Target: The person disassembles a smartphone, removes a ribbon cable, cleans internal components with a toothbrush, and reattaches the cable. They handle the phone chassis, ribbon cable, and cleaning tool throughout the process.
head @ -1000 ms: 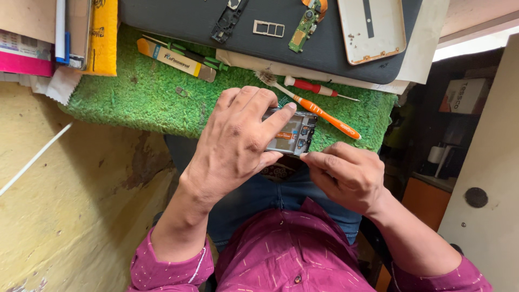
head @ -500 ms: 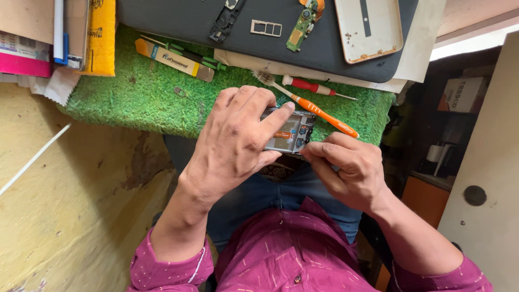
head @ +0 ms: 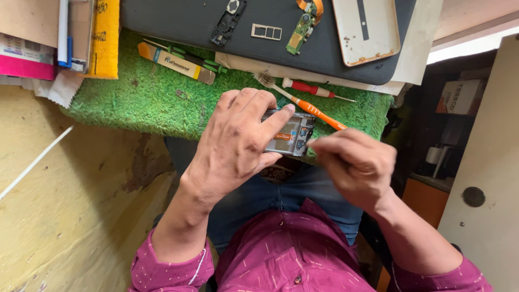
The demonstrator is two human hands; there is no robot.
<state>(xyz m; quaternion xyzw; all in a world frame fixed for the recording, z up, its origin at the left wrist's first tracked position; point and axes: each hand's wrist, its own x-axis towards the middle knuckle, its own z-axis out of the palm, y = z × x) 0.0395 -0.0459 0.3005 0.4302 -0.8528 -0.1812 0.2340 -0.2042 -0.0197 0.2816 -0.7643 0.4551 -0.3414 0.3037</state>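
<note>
My left hand (head: pixel 238 140) wraps over an opened phone body (head: pixel 289 132), its inner metal frame and parts exposed, held at the near edge of a green turf mat (head: pixel 146 100). My right hand (head: pixel 354 162) is at the phone's right end, fingertips pinched together against it; whether something small sits between them is hidden. An orange-handled screwdriver (head: pixel 313 111) and a red-handled screwdriver (head: pixel 308 88) lie on the mat just beyond the phone.
A dark mat (head: pixel 189 21) at the back carries a phone back cover (head: pixel 367 30), a small green circuit board (head: pixel 300 32), a card tray (head: pixel 266 32) and a black bracket (head: pixel 227 21). A yellow and green tool (head: pixel 173 61) lies on the turf. Books (head: pixel 54 38) stack at left.
My right hand has lifted and shifted up to the phone's right end, fingertips now pinched there. The left hand keeps its hold on the phone.
</note>
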